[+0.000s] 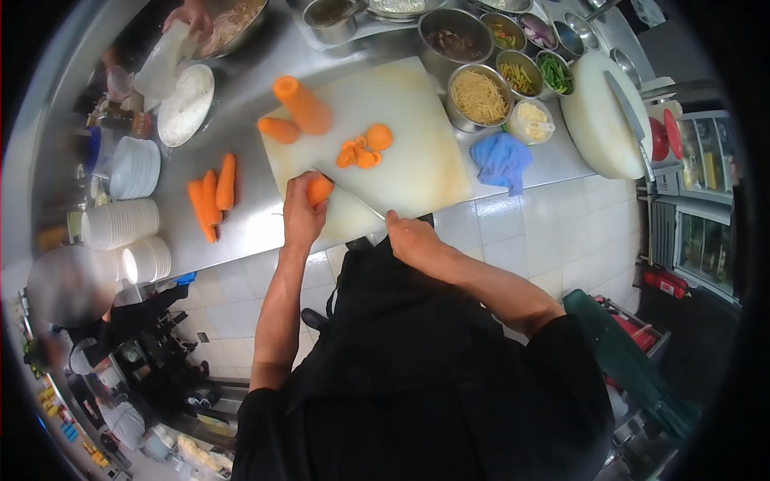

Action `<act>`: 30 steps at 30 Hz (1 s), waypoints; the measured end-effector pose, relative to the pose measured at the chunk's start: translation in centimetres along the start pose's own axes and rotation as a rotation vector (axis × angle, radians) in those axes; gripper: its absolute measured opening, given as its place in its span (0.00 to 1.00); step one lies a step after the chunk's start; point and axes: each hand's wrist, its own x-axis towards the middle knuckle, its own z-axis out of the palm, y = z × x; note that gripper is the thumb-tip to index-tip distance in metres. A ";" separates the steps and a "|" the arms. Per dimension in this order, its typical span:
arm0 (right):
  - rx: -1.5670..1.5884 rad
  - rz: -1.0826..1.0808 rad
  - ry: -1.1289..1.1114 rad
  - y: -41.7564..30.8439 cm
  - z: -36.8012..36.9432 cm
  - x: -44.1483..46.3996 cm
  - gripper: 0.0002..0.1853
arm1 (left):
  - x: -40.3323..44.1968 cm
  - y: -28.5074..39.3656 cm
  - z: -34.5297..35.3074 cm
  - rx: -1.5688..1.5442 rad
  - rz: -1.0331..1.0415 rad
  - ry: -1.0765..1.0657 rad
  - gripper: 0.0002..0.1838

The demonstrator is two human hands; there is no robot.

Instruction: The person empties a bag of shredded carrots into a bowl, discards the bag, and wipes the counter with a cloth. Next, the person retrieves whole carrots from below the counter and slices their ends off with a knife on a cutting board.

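Observation:
My left hand (301, 215) grips a piece of carrot (319, 190) just above the near edge of the white cutting board (409, 104). My right hand (413, 239) is closed around the handle of a knife (359, 200), whose tip reaches to the carrot piece. Several cut carrot slices (358, 154) lie on the board beyond the blade, with a rounder carrot chunk (379, 136) beside them. Farther back on the board are a thick carrot length (303, 106) and a smaller carrot piece (278, 130). Whole peeled carrots (210, 196) rest on the steel counter to the left.
A blue cloth (501, 160) lies right of the board, near a bowl of pale strips (479, 96) and other filled metal containers. A round board (601, 116) carries a cleaver (628, 112). Stacked bowls (120, 224) stand left. Another person's hand (192, 20) is at the upper left.

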 end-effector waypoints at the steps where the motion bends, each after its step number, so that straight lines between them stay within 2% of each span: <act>1: 0.003 0.048 0.002 -0.1 -0.1 0.1 0.09 | -0.4 -0.7 -0.2 -0.145 -0.043 -0.007 0.27; 2: 0.008 0.040 0.013 0.0 -0.2 0.2 0.09 | -0.4 -0.9 -0.6 -0.135 -0.033 -0.003 0.27; 4: -0.008 0.040 -0.029 0.5 -0.4 0.2 0.10 | -0.7 -1.5 -1.6 -0.655 -0.194 0.016 0.28; 6: -0.007 0.043 -0.059 0.4 -0.5 0.4 0.12 | 0.3 -1.8 -3.5 -0.630 -0.174 0.024 0.28; 8: -0.013 0.051 -0.049 0.5 -0.2 0.4 0.13 | 2.4 -1.9 -5.8 -0.526 -0.630 -0.041 0.28; 9: -0.017 0.070 -0.076 0.1 -0.8 0.4 0.13 | 4.0 -1.8 -6.9 -0.602 -0.789 -0.099 0.31; 10: -0.026 0.053 -0.076 0.1 -0.7 0.3 0.13 | 5.4 -1.5 -7.7 -0.606 -0.785 -0.080 0.31; 12: -0.026 0.068 -0.062 0.3 -0.5 0.4 0.13 | 7.5 -1.0 -9.4 -0.464 -0.663 -0.314 0.37; 13: -0.029 0.068 -0.067 0.4 -0.3 0.6 0.13 | 7.8 -0.7 -9.1 -0.172 -0.579 -0.206 0.33; 14: -0.036 0.048 -0.072 0.4 -0.2 0.6 0.13 | 8.3 -0.2 -9.0 -0.172 -0.585 -0.186 0.33; 16: -0.055 0.095 -0.082 0.3 0.0 0.8 0.12 | 9.4 0.9 -9.3 0.189 -0.418 -0.194 0.27; 17: -0.061 0.069 -0.090 0.4 0.2 0.9 0.12 | 9.1 1.6 -9.2 0.193 -0.433 -0.172 0.27; 19: -0.097 0.098 -0.072 0.7 0.5 0.9 0.11 | 8.7 2.8 -8.6 0.164 -0.196 -0.025 0.18; 26: -0.079 0.087 -0.074 -0.3 -0.2 0.8 0.10 | 6.4 2.1 -6.3 -0.025 -0.280 0.178 0.20; 28: -0.071 0.120 -0.070 -0.6 -0.4 0.7 0.10 | 5.9 2.1 -5.7 -0.054 -0.217 0.248 0.20; 29: -0.080 0.116 -0.071 -0.7 -0.4 0.7 0.10 | 5.9 1.8 -5.6 -0.071 -0.242 0.209 0.27; 30: -0.095 0.113 -0.058 -0.7 -0.3 0.7 0.10 | 5.7 1.4 -5.5 -0.079 -0.240 0.214 0.27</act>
